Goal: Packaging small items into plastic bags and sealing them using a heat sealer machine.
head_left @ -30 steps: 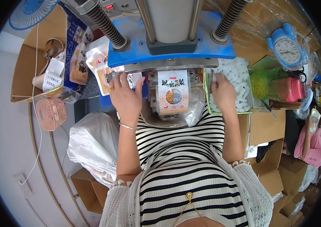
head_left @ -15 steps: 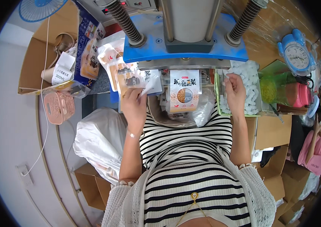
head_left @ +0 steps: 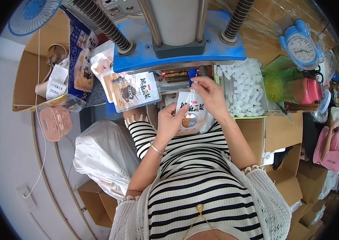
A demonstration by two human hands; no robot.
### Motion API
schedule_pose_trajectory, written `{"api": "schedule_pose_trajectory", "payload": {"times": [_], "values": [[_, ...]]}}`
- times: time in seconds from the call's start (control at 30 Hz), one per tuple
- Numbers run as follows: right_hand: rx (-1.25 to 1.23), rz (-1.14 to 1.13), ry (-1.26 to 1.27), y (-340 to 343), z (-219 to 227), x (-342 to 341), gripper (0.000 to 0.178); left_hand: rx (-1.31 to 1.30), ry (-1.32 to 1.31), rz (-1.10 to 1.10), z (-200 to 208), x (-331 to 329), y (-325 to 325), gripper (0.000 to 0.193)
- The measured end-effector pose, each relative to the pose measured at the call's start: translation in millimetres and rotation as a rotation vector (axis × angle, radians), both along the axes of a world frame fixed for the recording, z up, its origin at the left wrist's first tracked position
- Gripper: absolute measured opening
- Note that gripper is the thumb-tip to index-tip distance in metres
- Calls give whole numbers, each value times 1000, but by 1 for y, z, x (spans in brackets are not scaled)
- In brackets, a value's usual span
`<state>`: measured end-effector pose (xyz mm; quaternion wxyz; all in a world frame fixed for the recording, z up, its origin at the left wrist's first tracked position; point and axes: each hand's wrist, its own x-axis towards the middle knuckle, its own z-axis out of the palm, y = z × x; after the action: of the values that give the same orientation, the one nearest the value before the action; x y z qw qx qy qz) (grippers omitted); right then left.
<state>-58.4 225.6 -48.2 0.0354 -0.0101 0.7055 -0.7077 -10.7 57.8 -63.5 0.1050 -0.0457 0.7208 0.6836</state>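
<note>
My left hand is closed on a printed stand-up pouch, thumb on its front, in front of my lap. With thumb and forefinger my right hand pinches a small whitish plastic spout at the pouch's top edge. How deep the spout sits in the pouch I cannot make out. Behind both hands stands a press with a blue plate. More pouches lie stacked left of the press. To the right, a bin of white plastic spouts is beside my right hand.
A blue alarm clock and a green container stand at the right. A cardboard box and pink basket are at the left. Below them sits a white plastic bag. Opened cardboard boxes lie right of me.
My left hand has come from the stacked pouches to the middle, now holding a pouch. The right hand has left the spout bin with a spout. The pouch in front of the press no longer hangs there.
</note>
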Motion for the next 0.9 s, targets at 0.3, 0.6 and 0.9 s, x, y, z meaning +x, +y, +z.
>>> {"api": "schedule_pose_trajectory", "payload": {"times": [0.3,0.6,0.9], "values": [[731,-307,400,33,1,-8,18,103,-20,111,-6,-34,-7,21],[1030,-327,412,64,-12,-19,15,-728,138,33,41,-34,-24,26],[347,-328,90,64,0,-9,18,-955,709,228,-6,-5,-86,17]]}}
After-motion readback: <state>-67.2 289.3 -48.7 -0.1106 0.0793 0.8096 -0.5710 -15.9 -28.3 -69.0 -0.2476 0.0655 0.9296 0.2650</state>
